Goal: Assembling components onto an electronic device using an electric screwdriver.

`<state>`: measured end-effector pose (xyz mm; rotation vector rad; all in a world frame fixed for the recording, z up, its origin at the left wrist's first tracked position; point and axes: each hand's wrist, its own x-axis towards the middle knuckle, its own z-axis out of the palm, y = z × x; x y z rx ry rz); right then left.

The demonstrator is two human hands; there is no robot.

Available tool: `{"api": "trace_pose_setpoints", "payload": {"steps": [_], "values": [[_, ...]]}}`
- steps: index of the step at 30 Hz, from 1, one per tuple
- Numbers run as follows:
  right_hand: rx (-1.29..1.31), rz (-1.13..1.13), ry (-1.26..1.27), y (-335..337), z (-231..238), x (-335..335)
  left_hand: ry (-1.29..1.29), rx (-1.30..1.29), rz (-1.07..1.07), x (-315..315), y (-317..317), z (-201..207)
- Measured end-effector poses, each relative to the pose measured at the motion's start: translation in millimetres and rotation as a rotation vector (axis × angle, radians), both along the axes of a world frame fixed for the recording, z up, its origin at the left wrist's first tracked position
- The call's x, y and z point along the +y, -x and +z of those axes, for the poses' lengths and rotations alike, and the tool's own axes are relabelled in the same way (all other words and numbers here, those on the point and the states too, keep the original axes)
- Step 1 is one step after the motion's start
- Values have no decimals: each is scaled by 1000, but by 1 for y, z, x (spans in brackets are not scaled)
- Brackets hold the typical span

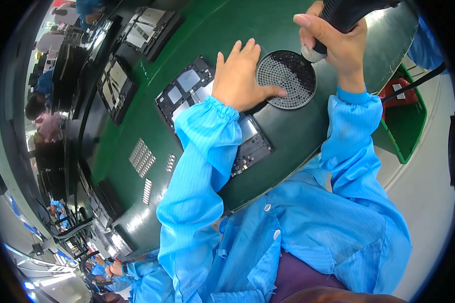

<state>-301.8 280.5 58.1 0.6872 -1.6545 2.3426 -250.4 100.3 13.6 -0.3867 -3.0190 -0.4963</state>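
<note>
My right hand [350, 44] is wrapped round a black electric screwdriver [346, 14], whose pale tip end [312, 54] is over the right rim of a round perforated tray [278, 78]. Small black screws [302, 70] fill the upper and right part of that tray. Fingers spread, my left hand [241, 77] lies over an opened black tablet-like device [254, 150], its thumb reaching onto the tray's left side. My left hand and sleeve hide the middle of the device.
On the green table [151, 91] lie sheets of small metallic pieces [142, 157]. Two more opened devices, one farther off [147, 31] and one nearer [115, 86], are at the left. A green bin [407, 134] with a red item [402, 93] stands at right. Other people are along the left.
</note>
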Motion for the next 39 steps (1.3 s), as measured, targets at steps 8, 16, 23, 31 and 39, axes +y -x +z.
{"api": "trace_pose_setpoints", "payload": {"steps": [8, 16, 23, 31, 39], "values": [[-194, 126, 85, -20, -4, -18, -104, 138, 127, -9, -1, -23], [-194, 275, 10, -21, -12, -25, -205, 242, 50, -31, -98, 6], [-153, 320, -11, -20, -15, -34, -24, 139, -12, -30, -175, 1], [667, 612, 445, 26, -46, -63, -97, 219, 20, -12, -178, -12], [-125, 342, -20, -22, -17, -45, -384, 393, 225, -23, -193, -8]]}}
